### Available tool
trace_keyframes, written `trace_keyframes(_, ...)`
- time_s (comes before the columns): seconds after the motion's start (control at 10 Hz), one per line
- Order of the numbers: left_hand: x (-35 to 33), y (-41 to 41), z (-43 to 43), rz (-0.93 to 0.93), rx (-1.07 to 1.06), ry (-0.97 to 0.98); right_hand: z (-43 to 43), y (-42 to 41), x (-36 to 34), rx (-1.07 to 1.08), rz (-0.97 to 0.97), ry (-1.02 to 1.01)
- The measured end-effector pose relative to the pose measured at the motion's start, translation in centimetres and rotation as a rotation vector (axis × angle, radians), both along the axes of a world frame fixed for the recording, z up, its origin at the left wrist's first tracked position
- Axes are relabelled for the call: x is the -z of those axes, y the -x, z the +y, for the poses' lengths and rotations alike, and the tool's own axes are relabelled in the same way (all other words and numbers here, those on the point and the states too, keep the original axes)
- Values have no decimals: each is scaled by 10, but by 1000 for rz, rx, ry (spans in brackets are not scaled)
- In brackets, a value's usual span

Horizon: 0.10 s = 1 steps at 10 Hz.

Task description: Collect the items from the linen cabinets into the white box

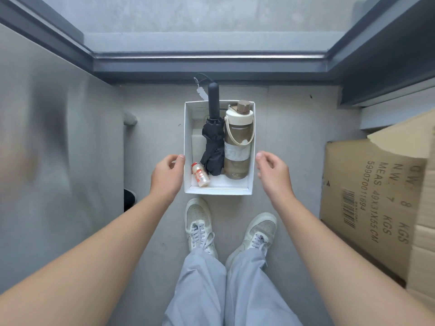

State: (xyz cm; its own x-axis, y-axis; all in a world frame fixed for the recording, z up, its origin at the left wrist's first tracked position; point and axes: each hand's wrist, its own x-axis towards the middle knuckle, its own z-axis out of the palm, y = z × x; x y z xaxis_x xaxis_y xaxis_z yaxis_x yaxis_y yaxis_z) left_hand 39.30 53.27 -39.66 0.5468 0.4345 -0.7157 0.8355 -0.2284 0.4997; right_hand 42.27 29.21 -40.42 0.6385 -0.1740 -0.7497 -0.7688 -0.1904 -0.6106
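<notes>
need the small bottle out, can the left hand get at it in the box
Probably yes: the left hand hovers open just outside the box, and the small bottle lies uncovered in its near left corner.

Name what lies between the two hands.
Head view: the white box lies between the left hand and right hand, holding an umbrella, a water bottle and a small drink bottle.
</notes>
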Motion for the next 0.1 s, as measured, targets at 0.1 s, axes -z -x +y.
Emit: trace_keyframes(0.1,-65,3,0,-51,318,-170,1,1,-61,-125,-105,43)
